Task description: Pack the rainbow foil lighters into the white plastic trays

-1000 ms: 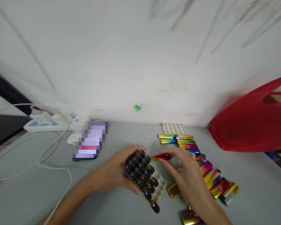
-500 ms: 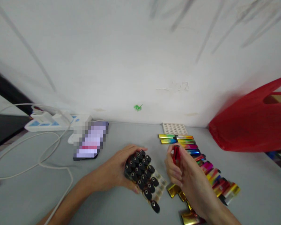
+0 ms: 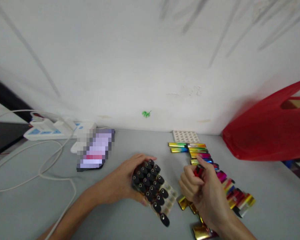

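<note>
A cable (image 3: 72,186) loops over the grey tabletop (image 3: 100,216) well to the left of the left hand, with a power strip (image 3: 43,134) beyond it and a phone (image 3: 97,148) nearer. The left hand (image 3: 125,178) is clamped round the left side of a cluster of black-topped tubes (image 3: 146,181), which stand, packed close, in a pale tray (image 3: 172,196). Bare sockets show along the tray's right side, towards the right hand, and one tube leans out at the near corner. Even, gentle pressure from the left hand would likely suit best, since a hard squeeze could tip the tubes. The right hand (image 3: 201,186), near the tray but apart from it, is curled into a fist round a red tube (image 3: 199,170); only the tube's end shows. A firm hold here, with the knuckles clear of the leaning tube, seems wise. Beyond the right hand lies a grid (image 3: 185,136); gold tubes (image 3: 201,231) lie below it and shiny tubes (image 3: 236,197) to its right, with a red bag (image 3: 267,133) farthest off.
</note>
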`<state>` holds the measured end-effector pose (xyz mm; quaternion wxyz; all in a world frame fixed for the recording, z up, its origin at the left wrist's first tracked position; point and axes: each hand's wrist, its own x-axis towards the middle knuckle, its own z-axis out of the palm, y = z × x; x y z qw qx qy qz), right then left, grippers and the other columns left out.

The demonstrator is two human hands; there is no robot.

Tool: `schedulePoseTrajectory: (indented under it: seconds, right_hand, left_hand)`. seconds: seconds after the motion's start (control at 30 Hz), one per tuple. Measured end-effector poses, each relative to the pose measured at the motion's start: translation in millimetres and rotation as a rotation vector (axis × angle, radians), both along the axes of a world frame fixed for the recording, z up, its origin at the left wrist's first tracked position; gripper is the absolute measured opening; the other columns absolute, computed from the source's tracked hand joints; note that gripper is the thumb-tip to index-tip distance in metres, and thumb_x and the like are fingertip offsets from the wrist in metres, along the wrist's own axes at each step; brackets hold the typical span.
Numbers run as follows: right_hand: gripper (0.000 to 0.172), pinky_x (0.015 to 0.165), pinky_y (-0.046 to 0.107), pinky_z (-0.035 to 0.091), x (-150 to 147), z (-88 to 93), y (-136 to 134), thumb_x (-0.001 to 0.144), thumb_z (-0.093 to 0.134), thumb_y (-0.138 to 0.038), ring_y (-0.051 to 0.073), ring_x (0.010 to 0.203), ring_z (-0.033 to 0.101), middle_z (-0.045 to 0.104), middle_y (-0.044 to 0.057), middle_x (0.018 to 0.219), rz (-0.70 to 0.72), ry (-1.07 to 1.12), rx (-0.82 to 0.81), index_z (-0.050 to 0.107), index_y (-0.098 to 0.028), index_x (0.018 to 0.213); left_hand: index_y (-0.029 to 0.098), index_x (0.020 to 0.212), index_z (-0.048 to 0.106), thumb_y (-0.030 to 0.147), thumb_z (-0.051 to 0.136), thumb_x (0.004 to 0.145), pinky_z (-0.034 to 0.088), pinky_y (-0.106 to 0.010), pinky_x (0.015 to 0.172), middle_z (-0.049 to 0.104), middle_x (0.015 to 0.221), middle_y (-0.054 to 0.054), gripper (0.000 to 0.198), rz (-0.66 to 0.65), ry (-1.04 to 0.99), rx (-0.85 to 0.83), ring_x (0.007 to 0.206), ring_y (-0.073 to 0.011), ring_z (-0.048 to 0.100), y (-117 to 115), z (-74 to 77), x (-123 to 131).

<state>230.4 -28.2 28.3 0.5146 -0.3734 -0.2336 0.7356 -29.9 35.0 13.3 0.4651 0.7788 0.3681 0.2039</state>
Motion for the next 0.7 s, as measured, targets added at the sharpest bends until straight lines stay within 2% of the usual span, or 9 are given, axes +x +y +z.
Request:
schedulePoseTrajectory:
  seconds: [0.27,0.7]
  right_hand:
    - [0.062,0.043,0.027,0.012,-5.3,-3.1,-4.9,0.087,0.075,-0.061,0.008,0.046,0.010,0.018,-0.011,0.051,-0.017,-0.016,-0.025,0.034,-0.026,0.055]
    - [0.072,0.044,0.027,0.012,-2.0,-4.8,-1.3,0.089,0.071,-0.075,0.007,0.046,0.011,0.018,-0.012,0.051,0.086,0.044,-0.013,0.029,-0.027,0.057]
  left_hand:
    - [0.034,0.151,0.063,0.047,0.108,0.061,0.048,-0.049,0.119,0.067,0.144,-0.007,0.101,0.007,-0.005,-0.020,0.132,-0.0353,0.064,0.2,-2.8,-1.2]
    - [0.035,0.150,0.065,0.052,0.108,0.060,0.046,-0.049,0.122,0.067,0.144,-0.006,0.101,0.018,-0.002,-0.016,0.134,-0.0361,0.063,-0.8,0.5,-0.3]
